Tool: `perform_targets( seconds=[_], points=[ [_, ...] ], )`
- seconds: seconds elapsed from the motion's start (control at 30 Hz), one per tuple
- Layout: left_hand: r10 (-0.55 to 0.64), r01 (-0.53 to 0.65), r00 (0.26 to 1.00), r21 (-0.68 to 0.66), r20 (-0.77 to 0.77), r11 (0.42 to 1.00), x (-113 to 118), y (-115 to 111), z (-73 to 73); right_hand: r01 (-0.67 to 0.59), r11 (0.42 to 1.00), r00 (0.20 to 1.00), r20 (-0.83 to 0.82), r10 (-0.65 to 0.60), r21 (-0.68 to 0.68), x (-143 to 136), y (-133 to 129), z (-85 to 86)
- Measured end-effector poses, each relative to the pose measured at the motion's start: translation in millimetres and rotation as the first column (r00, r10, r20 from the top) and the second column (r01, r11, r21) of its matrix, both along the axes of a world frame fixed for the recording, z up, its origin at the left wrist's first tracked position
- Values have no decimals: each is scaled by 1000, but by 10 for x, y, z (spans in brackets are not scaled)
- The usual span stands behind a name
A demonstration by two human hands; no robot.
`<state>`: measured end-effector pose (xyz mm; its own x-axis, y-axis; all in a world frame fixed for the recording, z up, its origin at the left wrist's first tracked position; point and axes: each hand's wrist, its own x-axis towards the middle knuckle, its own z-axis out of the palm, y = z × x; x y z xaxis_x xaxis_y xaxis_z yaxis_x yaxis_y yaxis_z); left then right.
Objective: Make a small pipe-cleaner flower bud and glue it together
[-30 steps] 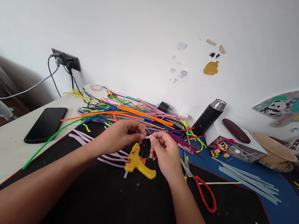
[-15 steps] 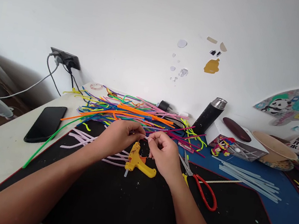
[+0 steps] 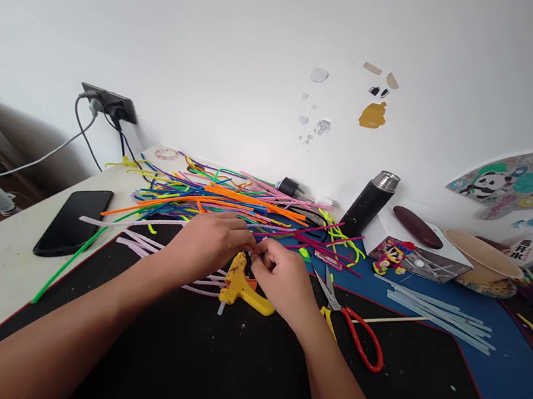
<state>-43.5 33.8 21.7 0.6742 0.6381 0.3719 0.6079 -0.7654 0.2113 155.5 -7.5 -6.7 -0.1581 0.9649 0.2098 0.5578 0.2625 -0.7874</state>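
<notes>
My left hand point(image 3: 212, 241) is closed in a pinch on a pale lilac pipe cleaner point(image 3: 111, 222), whose free end sticks out to the left beyond the wrist. My right hand point(image 3: 280, 269) is pinched too, its fingertips meeting those of the left; the stretch of pipe cleaner between them is mostly hidden by the fingers. Just below the fingertips a yellow hot glue gun point(image 3: 246, 294) lies on the black mat point(image 3: 199, 371), a glue stick poking from its rear. More lilac pipe cleaners point(image 3: 138, 243) rest on the mat behind my left forearm.
Behind my hands spreads a heap of coloured pipe cleaners point(image 3: 226, 200). Red-handled scissors point(image 3: 360, 339), glue sticks point(image 3: 440, 315), a small doll point(image 3: 393, 257) and a black thermos point(image 3: 369, 206) are to the right. A phone point(image 3: 73, 223) lies at the left.
A lilac pipe cleaner's end now shows to the left of my left hand. My fingertips have come closer together, and my right fingers have curled inward. The view has shifted slightly.
</notes>
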Motion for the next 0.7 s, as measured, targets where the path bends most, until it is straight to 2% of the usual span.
perform_targets(
  seconds=[0.07, 0.13, 0.23, 0.33, 0.47, 0.7],
  points=[
    [29, -29, 999, -37, 15, 999, 12, -1, -5, 3, 1000, 1000, -12, -3, -21, -1, 4, -19],
    [106, -95, 991, -132, 77, 987, 23, -3, 2, 10, 999, 996, -87, -15, -51, -1, 1, -23],
    [223, -153, 959, -340, 176, 928, 33, -14, 33, 1, 995, 969, -247, -27, -104, 3, -13, 0],
    [267, -106, 926, -495, 267, 863, 37, -30, 70, -11, 989, 924, -379, -45, -146, 3, -20, 34],
    [253, -23, 911, -573, 326, 819, 47, -51, 110, -17, 984, 874, -480, -71, -176, -4, -11, 67],
    [261, -4, 907, -611, 332, 791, 48, -58, 137, -21, 981, 832, -548, -91, -195, 11, 6, 83]
  ],
)
